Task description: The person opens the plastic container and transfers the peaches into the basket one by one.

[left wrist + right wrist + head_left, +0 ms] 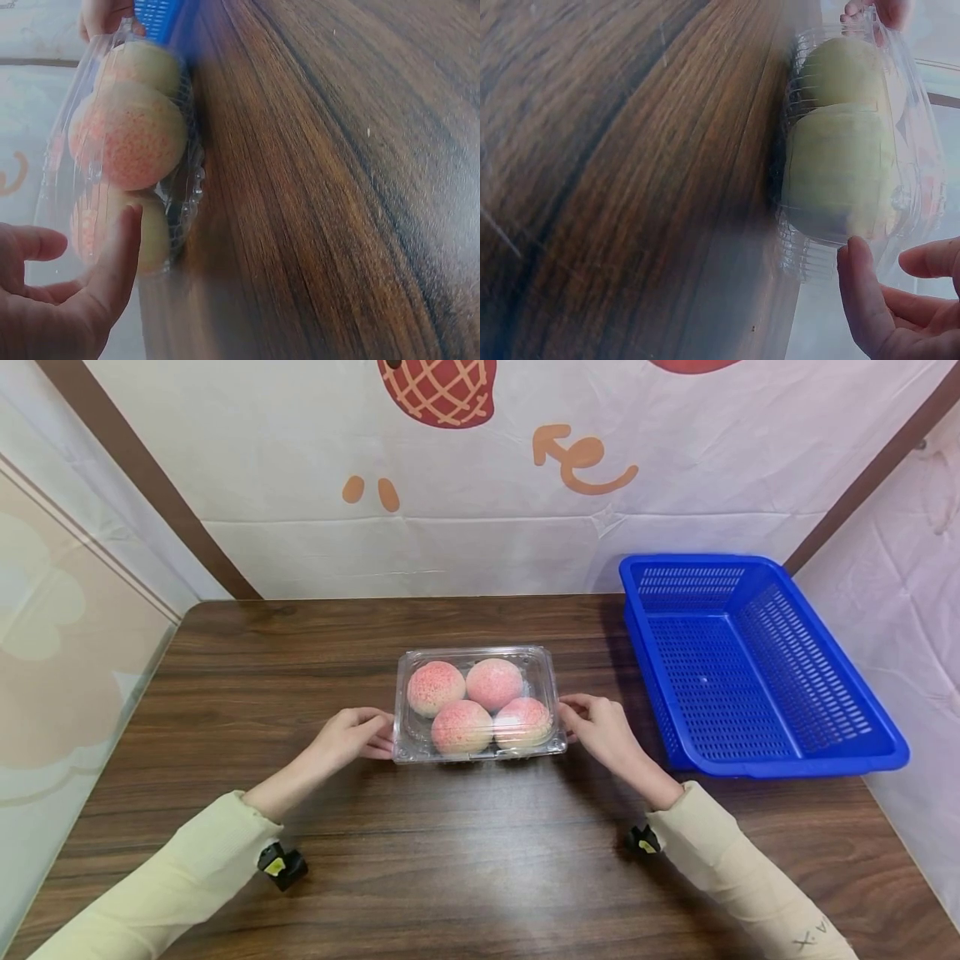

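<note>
Leftmost on the bench [420,868], a pale left sleeve [161,881] runs off the lower edge of the head view, a small black device [282,866] at its cuff. The left hand [348,737] touches the near end of a clear box [414,748]; its fingers are extended and lightly bent, thumb apart, though some tips are hidden in the head view. Above, a red print [442,393] on the cloth is cut off by the top edge. The box lies between the hands, lid down, with four pink-and-cream balls [461,727] inside; glare blurs the one nearest the right hand, and whether the base rests flat on the bench I cannot tell. Only three balls can be made out from the left wrist, two clearly from the right. The right hand [603,731] touches the opposite end, its fingers likewise loosely extended, thumb apart. Beyond it stretches the right sleeve [750,868], cropped below, its dark marks hard to read. Farthest right stands a blue basket [795,767].
</note>
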`<state>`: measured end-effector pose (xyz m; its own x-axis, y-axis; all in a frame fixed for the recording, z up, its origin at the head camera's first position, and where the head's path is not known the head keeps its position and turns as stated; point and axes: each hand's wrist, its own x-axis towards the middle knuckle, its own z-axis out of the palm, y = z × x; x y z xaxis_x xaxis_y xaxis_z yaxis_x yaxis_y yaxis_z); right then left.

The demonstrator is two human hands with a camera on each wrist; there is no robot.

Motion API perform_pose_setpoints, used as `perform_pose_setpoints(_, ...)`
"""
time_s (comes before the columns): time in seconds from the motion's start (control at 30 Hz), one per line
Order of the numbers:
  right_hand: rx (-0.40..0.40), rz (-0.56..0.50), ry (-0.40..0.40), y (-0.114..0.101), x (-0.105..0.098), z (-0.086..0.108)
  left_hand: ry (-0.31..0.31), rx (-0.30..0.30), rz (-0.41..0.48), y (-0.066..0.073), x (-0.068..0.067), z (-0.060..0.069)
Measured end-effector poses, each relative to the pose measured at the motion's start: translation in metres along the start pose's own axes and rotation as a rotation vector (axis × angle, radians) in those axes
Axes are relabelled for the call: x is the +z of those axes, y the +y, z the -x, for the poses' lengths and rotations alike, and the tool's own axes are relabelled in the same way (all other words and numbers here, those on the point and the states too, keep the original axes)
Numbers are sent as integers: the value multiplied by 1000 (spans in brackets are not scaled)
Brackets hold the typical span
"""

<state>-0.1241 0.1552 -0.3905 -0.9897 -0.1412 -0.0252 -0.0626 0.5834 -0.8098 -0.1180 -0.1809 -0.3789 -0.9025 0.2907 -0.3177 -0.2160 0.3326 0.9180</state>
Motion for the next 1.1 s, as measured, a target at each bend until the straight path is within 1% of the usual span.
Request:
perform_pose_setpoints(0.13,18,-17,-12,0,1,0,-20,-29,59,0,0,1)
perform_pose_setpoints(0.3,42,-45,-26,0,1,0,-53,-38,138,-2,1,2)
perform_pose_setpoints(0.4,55,-66,-35,0,1,0,-64,-43,169,-2,2,2)
perform_pose_setpoints(0.67,64,-103,-53,-1,1,0,-96,-71,191,-2,0,3)
perform_pose_setpoints(0.83,57,-108,-58,0,0,0,-130,-77,201,-3,-2,3)
perform_pose_setpoints(1.1,51,-98,-60,1,1,0,-191,-116,236,-3,-7,4)
